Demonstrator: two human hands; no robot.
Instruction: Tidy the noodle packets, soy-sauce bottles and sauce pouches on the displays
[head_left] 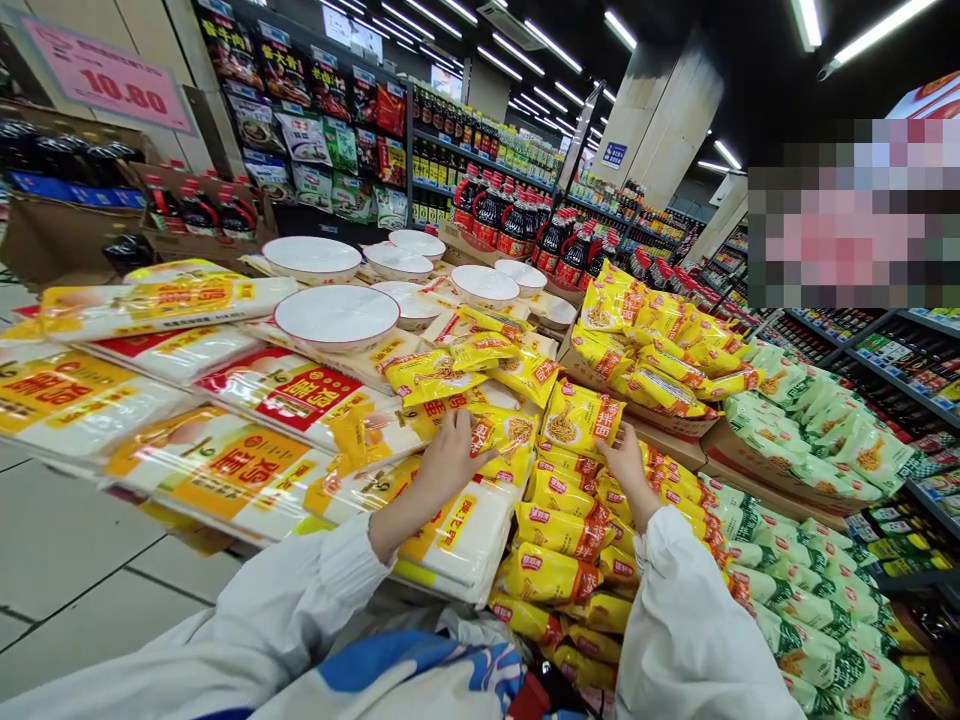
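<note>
My left hand [448,462] is closed at the left edge of a yellow noodle packet [517,445], its thumb lying over the packet's lower corner. The fingertips are partly hidden. Another yellow noodle packet [576,416] is upright, with a bowl of noodles printed on its front. My right hand [628,462] grips that one by its right edge. Just below it, several rows of stacked yellow packets [555,530] face me. Large white bags with yellow and red labels [247,460] lie to the left of my left hand.
White plates [337,315] rest on the bags farther back. Open cartons hold yellow packets [660,340] and green packets [802,430] to the right. Dark bottles with red caps [510,215] stand behind. Shelves of sauces and a pink price sign [112,78] surround the display.
</note>
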